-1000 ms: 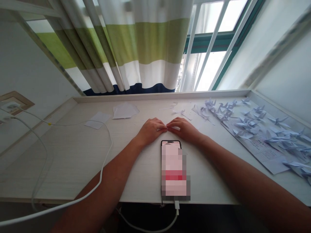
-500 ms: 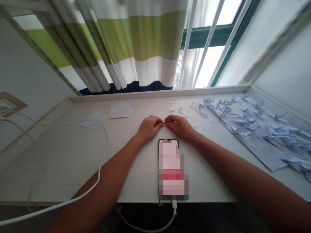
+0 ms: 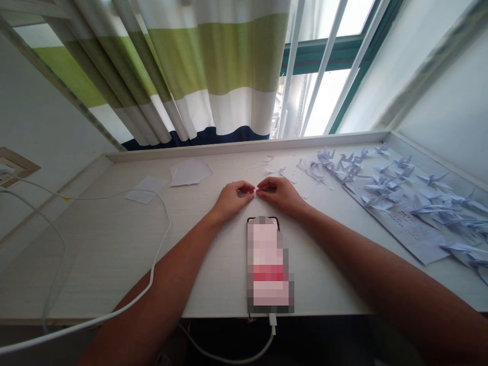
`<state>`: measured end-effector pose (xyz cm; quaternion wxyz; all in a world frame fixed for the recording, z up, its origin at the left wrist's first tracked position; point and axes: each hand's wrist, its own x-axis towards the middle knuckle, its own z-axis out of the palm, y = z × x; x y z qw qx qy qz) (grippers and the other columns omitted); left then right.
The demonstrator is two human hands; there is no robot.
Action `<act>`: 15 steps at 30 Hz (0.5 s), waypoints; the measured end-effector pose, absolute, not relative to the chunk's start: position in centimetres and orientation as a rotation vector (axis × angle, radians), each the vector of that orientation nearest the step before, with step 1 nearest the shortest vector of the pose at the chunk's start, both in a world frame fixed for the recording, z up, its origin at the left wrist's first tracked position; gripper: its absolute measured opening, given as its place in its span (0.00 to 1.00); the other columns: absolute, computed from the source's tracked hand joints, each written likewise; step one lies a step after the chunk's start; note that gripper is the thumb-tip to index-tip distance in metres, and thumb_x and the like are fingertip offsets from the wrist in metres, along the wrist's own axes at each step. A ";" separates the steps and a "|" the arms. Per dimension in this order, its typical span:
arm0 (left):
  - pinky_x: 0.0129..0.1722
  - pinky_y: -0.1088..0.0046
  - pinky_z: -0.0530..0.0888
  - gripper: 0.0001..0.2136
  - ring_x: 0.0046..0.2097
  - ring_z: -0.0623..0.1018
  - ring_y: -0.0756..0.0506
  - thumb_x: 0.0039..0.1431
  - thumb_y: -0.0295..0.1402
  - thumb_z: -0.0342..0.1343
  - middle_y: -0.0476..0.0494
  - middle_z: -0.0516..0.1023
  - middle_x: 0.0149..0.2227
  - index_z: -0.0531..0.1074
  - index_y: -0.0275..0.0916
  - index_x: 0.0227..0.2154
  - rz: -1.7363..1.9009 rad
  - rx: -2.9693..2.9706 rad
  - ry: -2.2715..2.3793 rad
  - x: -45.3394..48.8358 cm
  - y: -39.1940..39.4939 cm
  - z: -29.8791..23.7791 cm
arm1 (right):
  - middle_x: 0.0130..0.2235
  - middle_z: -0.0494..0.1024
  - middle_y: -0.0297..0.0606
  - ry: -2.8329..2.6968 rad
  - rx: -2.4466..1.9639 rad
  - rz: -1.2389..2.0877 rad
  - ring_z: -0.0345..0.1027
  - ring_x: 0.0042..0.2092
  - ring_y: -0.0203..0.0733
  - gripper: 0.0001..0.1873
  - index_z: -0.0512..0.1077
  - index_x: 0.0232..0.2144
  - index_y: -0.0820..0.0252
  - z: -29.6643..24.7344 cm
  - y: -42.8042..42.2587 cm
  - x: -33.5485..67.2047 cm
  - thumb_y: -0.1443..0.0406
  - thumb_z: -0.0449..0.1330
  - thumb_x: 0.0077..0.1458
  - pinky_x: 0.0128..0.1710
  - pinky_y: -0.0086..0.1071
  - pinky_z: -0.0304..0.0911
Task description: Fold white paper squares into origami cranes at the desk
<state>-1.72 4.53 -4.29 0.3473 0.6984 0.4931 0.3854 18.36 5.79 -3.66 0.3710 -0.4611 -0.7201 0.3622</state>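
Note:
Above the middle of the white desk, my left hand (image 3: 233, 201) and my right hand (image 3: 281, 197) meet almost fingertip to fingertip. Both are closed in a pinch, thumb against fingers. Whatever lies between the fingertips is too small and covered to make out. Just in front of my hands a phone (image 3: 267, 254) lies flat, its screen blurred over. Beyond my right hand are white paper scraps (image 3: 313, 172). Many folded paper cranes (image 3: 385, 185) crowd the right side, some on a printed sheet (image 3: 419, 239).
A small stack of white paper (image 3: 190, 173) and a single paper sheet (image 3: 145, 189) lie at the back left. One white cable (image 3: 170, 218) loops over the left side and my left forearm. A raised rim (image 3: 236, 146) borders the desk's back, below a curtain (image 3: 236, 56).
The view has shifted slightly. My hands stay together at the same spot, with the fingers a little more arched. The paper and phone lie as before.

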 end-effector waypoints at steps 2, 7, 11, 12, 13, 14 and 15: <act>0.48 0.63 0.77 0.09 0.43 0.82 0.43 0.54 0.31 0.65 0.41 0.85 0.40 0.81 0.38 0.39 0.999 1.781 1.261 -1.7 4.6 -4.3 | 0.37 0.86 0.41 -1.843 -1.175 0.946 0.82 0.40 0.45 0.06 0.79 0.35 0.60 -3.8 5.9 18.3 0.70 0.68 0.52 0.46 0.38 0.76; 0.48 0.63 0.77 0.09 0.42 0.82 0.43 0.57 0.34 0.63 0.41 0.85 0.39 0.81 0.37 0.38 1.018 1.747 1.256 -1.7 4.8 -4.5 | 0.37 0.86 0.42 -1.837 -1.163 0.980 0.82 0.41 0.46 0.07 0.79 0.36 0.61 -3.8 5.9 18.3 0.70 0.68 0.51 0.48 0.40 0.76; 0.48 0.63 0.77 0.09 0.42 0.82 0.43 0.54 0.33 0.65 0.41 0.85 0.38 0.81 0.37 0.38 1.024 1.774 1.257 -1.7 4.7 -4.6 | 0.38 0.86 0.43 -1.851 -1.164 0.963 0.82 0.42 0.46 0.08 0.79 0.36 0.61 -3.7 5.7 18.3 0.70 0.68 0.51 0.48 0.41 0.76; 0.48 0.63 0.77 0.09 0.42 0.82 0.43 0.54 0.33 0.65 0.41 0.85 0.39 0.81 0.38 0.38 1.023 1.778 1.258 -1.7 4.7 -4.6 | 0.38 0.86 0.42 -1.854 -1.166 0.955 0.82 0.41 0.46 0.08 0.79 0.36 0.60 -3.7 5.7 18.3 0.70 0.68 0.51 0.48 0.41 0.76; 0.48 0.63 0.77 0.09 0.42 0.82 0.43 0.54 0.33 0.65 0.42 0.85 0.39 0.81 0.38 0.37 1.020 1.785 1.260 -1.7 4.7 -4.6 | 0.38 0.86 0.42 -1.855 -1.168 0.949 0.82 0.41 0.46 0.08 0.79 0.36 0.60 -3.7 5.7 18.3 0.70 0.68 0.51 0.48 0.40 0.76; 0.48 0.63 0.77 0.08 0.42 0.82 0.43 0.54 0.33 0.65 0.42 0.85 0.39 0.81 0.38 0.37 1.014 1.793 1.265 -1.7 4.7 -4.6 | 0.38 0.86 0.42 -1.853 -1.171 0.944 0.82 0.41 0.45 0.07 0.79 0.36 0.60 -3.7 5.7 18.2 0.70 0.68 0.51 0.47 0.40 0.76; 0.48 0.63 0.76 0.08 0.42 0.82 0.42 0.54 0.33 0.65 0.42 0.85 0.39 0.81 0.39 0.38 1.006 1.802 1.273 -1.7 4.7 -4.6 | 0.37 0.86 0.42 -1.851 -1.173 0.941 0.82 0.41 0.45 0.07 0.79 0.35 0.61 -3.7 5.7 18.2 0.71 0.68 0.51 0.46 0.39 0.76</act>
